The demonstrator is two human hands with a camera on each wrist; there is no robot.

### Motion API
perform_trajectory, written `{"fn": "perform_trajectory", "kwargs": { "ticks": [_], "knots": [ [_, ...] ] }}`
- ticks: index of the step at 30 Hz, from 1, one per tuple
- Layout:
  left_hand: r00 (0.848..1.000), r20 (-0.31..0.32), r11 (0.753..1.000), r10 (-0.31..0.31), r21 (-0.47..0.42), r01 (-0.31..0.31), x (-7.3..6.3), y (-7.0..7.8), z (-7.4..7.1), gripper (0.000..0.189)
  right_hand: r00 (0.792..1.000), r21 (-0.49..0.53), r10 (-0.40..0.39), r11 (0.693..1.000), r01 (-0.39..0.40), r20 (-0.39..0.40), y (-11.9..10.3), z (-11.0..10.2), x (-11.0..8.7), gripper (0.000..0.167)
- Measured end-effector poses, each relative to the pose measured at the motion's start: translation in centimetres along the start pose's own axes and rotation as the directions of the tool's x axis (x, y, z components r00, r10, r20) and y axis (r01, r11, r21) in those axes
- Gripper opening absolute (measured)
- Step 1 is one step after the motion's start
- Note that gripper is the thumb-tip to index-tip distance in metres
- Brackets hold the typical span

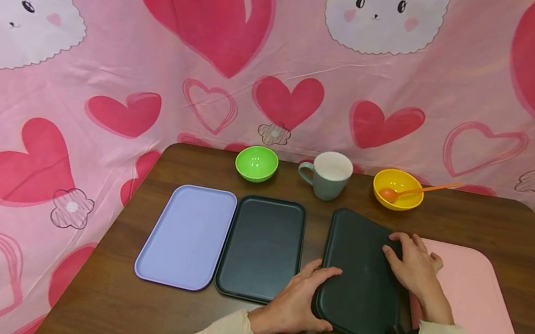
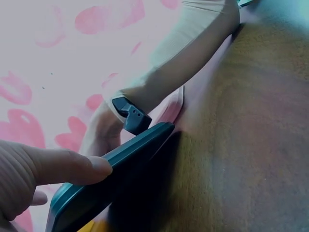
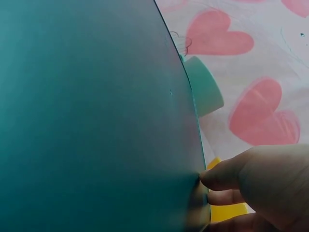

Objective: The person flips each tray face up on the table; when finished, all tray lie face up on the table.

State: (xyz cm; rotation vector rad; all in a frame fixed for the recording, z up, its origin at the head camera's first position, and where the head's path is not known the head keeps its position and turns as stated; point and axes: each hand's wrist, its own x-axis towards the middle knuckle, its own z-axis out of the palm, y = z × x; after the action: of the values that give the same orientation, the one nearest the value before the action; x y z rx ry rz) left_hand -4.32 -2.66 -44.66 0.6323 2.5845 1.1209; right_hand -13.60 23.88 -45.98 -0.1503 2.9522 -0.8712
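Both hands hold a dark green-black tray (image 1: 363, 279) tilted, with at least its near edge off the wooden table. My left hand (image 1: 295, 300) grips its near-left edge, thumb by the bottom corner and fingers along the left side. In the left wrist view the left thumb (image 2: 72, 166) presses the tray's rim (image 2: 140, 140). My right hand (image 1: 418, 268) holds the upper right edge. The right wrist view shows the right fingers (image 3: 224, 174) on the edge of the broad tray surface (image 3: 96, 116); part of the fingers is hidden by it.
A second dark tray (image 1: 262, 249) and a lavender tray (image 1: 186, 236) lie side by side on the left. A pink board (image 1: 478, 312) lies on the right, partly under the right arm. Along the back stand a green bowl (image 1: 256, 164), a mug (image 1: 330, 177), and a yellow bowl (image 1: 408, 202) holding an orange spoon (image 1: 424, 190).
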Motion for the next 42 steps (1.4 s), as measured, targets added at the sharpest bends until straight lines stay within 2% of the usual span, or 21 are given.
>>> {"fn": "perform_trajectory", "kwargs": {
  "ticks": [12,33,42],
  "knots": [
    [0.998,-0.037,0.999,0.051,-0.011,-0.052,-0.4,0.2,-0.2,0.082,1.000,-0.013,-0.006,1.000,0.006,-0.005,-0.9,-0.2,-0.3,0.034],
    [0.989,-0.049,0.990,0.140,0.017,-0.140,-0.8,0.9,-0.9,0.077,0.985,0.050,-0.170,0.984,0.172,-0.035,-3.3,-1.1,-1.3,0.032],
    [0.978,-0.050,0.977,0.203,-0.050,-0.205,-1.1,1.2,-1.1,0.072,0.977,0.053,-0.211,0.976,0.213,-0.042,-4.2,-1.4,-1.8,0.033]
  ]
}}
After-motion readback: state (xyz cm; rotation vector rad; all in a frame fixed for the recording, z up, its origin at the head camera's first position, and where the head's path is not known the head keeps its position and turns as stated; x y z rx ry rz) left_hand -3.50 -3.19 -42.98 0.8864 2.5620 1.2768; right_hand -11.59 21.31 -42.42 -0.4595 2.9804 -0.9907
